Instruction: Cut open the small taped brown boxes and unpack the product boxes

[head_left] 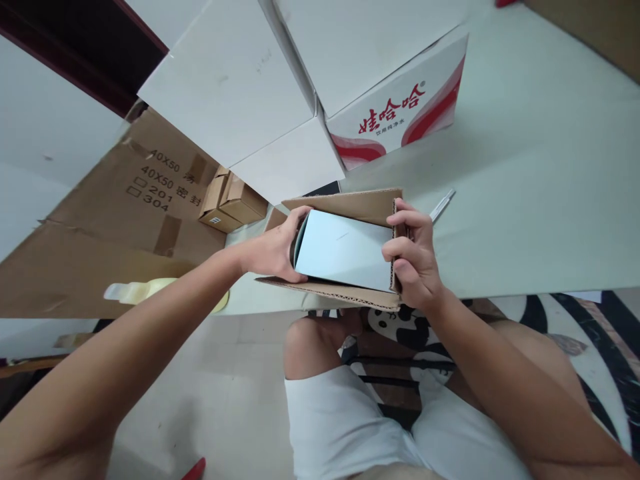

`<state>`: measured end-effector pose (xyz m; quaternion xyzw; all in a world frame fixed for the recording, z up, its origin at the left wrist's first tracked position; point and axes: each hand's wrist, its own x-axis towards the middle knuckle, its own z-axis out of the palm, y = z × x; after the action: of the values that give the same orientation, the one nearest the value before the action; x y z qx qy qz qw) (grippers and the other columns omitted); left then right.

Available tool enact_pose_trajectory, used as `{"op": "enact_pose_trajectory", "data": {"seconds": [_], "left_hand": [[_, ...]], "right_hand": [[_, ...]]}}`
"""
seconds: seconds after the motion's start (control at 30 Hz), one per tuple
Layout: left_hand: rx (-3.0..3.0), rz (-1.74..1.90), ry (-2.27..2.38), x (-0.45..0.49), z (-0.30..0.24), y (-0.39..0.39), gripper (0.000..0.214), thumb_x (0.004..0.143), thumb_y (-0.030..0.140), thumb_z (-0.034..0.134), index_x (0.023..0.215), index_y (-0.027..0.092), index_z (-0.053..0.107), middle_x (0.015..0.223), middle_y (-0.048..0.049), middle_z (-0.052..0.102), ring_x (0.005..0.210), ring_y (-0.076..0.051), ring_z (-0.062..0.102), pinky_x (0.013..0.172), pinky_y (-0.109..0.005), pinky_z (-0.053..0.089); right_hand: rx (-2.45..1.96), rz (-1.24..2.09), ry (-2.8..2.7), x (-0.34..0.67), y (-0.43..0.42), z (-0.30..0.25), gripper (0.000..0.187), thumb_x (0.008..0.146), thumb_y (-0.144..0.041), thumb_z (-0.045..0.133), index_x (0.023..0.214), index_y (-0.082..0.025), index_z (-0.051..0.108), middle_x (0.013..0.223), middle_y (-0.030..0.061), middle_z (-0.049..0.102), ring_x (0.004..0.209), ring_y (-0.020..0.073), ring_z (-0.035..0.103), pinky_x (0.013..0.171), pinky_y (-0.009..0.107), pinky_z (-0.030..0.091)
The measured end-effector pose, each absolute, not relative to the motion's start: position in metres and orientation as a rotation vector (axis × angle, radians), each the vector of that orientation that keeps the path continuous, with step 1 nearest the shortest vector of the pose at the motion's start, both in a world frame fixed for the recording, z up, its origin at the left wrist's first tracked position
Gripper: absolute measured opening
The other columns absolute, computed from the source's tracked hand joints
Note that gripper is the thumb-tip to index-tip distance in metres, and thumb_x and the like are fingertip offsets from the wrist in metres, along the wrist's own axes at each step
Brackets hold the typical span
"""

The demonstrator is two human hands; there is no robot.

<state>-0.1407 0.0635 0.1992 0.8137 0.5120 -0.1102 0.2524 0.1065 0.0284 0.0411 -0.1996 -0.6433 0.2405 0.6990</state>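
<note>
A light blue box (345,250) lies inside an open cardboard box (350,205), whose flaps stand out along its sides. My left hand (277,247) grips the left end of the light blue box, thumb on the near corner and fingers on the far one. At the opposite end, my right hand (415,257) is closed around the right edge of the cardboard box, fingers curled over the flap. The underside of both boxes is hidden. Just beyond my right hand, a slim silver-white tool (443,205), perhaps a pen or cutter, rests on the table.
White cartons (250,80) stand at the back of the pale table (525,200), one a red-printed water carton (395,113). Small brown boxes (240,200) sit beside a big brown carton (125,200) at left. A yellowish object, possibly tape (145,290), lies behind my left forearm.
</note>
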Motion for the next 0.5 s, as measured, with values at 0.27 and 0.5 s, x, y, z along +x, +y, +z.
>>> {"op": "enact_pose_trajectory", "data": {"seconds": [0.27,0.5], "left_hand": [[2.371,0.158,1.242,-0.125,0.208,0.040,0.127,0.051,0.056,0.090,0.154,0.021,0.025,0.157,-0.0190,0.039,0.142,-0.043,0.044,0.123,-0.059,0.036],[2.454,0.576,1.127,-0.144,0.249,0.046,0.115,0.054,0.066,0.086,0.152,0.023,0.042,0.151,-0.0104,0.053,0.139,-0.041,0.050,0.121,-0.062,0.038]], "right_hand": [[-0.404,0.603,-1.429,0.107,0.027,0.043,0.019,0.099,-0.029,0.042,0.089,-0.023,0.057,0.131,0.0047,0.046,0.155,0.0224,0.032,0.131,0.043,0.029],[-0.464,0.641,-1.270,0.106,0.034,0.030,0.033,0.103,-0.046,0.030,0.093,-0.026,0.053,0.144,-0.0004,0.045,0.156,0.0222,0.031,0.132,0.051,0.024]]}}
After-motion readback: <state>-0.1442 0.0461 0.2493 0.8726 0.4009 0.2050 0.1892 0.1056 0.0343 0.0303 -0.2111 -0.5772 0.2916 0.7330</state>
